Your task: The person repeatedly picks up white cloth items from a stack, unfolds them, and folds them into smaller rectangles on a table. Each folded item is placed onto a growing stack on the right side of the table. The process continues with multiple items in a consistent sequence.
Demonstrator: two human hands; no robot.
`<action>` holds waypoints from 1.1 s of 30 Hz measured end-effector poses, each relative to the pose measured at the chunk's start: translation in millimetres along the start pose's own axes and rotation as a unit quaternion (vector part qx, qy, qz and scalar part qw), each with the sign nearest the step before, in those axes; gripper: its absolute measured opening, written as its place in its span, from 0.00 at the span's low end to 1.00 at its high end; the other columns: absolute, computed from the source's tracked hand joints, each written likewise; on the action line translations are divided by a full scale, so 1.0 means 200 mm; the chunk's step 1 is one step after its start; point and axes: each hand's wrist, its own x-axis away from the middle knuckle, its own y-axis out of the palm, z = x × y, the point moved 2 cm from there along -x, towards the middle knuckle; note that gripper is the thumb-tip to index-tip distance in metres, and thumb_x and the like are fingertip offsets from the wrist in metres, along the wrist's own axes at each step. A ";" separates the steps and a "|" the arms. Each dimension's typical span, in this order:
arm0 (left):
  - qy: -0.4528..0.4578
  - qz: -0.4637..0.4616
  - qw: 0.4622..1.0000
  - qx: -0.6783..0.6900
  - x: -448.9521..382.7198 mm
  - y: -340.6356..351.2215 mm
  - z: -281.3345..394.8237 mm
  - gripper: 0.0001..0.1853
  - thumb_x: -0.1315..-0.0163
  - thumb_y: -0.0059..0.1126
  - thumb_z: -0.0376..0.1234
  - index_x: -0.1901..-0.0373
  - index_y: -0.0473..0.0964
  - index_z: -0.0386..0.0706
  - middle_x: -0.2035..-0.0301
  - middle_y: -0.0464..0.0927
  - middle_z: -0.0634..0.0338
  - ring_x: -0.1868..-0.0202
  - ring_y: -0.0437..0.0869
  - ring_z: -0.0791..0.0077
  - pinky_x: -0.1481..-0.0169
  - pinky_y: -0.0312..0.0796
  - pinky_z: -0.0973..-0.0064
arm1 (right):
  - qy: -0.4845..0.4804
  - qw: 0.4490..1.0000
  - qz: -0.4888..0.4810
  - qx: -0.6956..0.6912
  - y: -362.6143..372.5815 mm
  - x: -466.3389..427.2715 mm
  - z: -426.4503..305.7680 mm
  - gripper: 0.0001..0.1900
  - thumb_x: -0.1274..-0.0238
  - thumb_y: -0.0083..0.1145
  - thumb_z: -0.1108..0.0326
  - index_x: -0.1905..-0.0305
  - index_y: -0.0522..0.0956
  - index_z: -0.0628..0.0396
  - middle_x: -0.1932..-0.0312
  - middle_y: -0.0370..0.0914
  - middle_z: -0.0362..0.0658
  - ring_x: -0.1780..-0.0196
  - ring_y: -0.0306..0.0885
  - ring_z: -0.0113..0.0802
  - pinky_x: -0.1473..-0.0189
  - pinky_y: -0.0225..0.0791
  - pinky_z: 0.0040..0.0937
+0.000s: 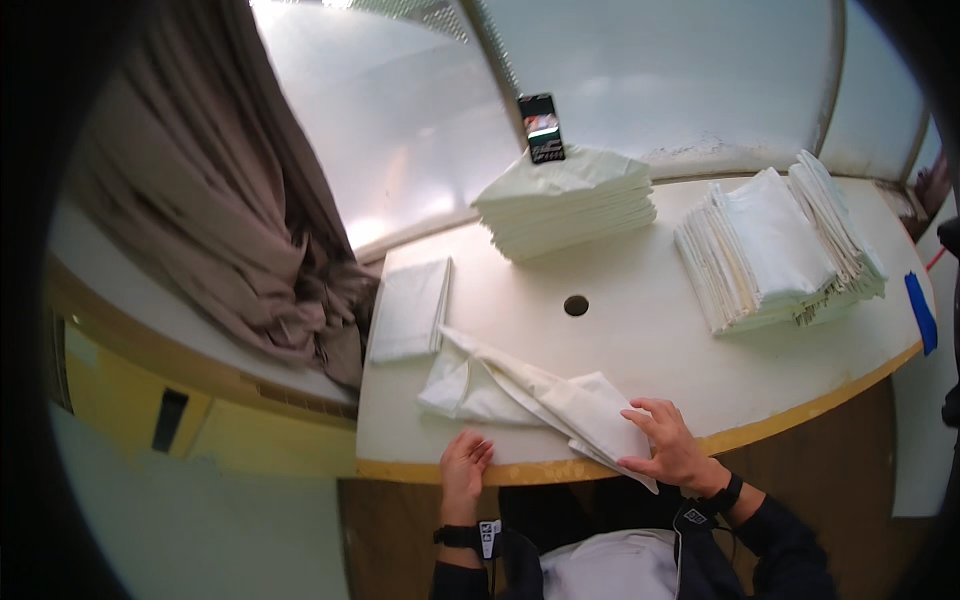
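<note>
A white cloth point(547, 390), partly folded and creased, lies slantwise near the front edge of the white table point(637, 337). One corner of it hangs a little past the edge. My right hand point(666, 446) is at the cloth's right end, thumb and fingers spread apart; whether the thumb presses on the fabric I cannot tell. My left hand point(466, 461) rests by the front edge, below the cloth and apart from it, with its fingers loosely curled and nothing seen in them. Behind the cloth's left end lies a flat folded white cloth point(411, 309).
A tall stack of folded white cloths point(574, 206) stands at the back, with a lit phone point(541, 129) upright on it. More folded cloths point(772, 240) are stacked at right. Blue tape point(920, 313) marks the right edge. A brown curtain point(225, 210) hangs left. The tabletop has a round hole point(576, 305).
</note>
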 end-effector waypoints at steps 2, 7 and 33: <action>0.005 -0.058 0.996 -0.063 0.11 0.19 -0.10 0.13 0.25 0.67 0.35 0.49 0.80 0.35 0.62 0.85 0.54 0.61 0.90 0.65 0.56 0.86 0.71 | -0.048 0.999 -0.011 0.004 0.00 -0.02 -0.08 0.29 0.45 0.79 0.59 0.38 0.83 0.53 0.37 0.76 0.52 0.35 0.72 0.54 0.33 0.69 0.47; 0.008 -0.102 0.977 -0.188 0.25 0.54 -0.22 0.15 0.27 0.70 0.39 0.58 0.83 0.33 0.68 0.85 0.58 0.69 0.89 0.74 0.64 0.83 0.79 | -0.089 0.993 -0.060 -0.059 0.11 -0.14 -0.21 0.17 0.42 0.74 0.71 0.47 0.87 0.52 0.48 0.81 0.45 0.46 0.77 0.47 0.43 0.74 0.41; 0.124 -0.142 0.979 -0.082 0.27 0.67 -0.20 0.15 0.24 0.64 0.35 0.69 0.80 0.35 0.79 0.80 0.62 0.79 0.79 0.82 0.74 0.72 0.80 | -0.078 0.977 -0.064 0.188 0.37 -0.40 -0.27 0.22 0.48 0.74 0.66 0.48 0.79 0.56 0.48 0.77 0.48 0.45 0.74 0.47 0.49 0.70 0.43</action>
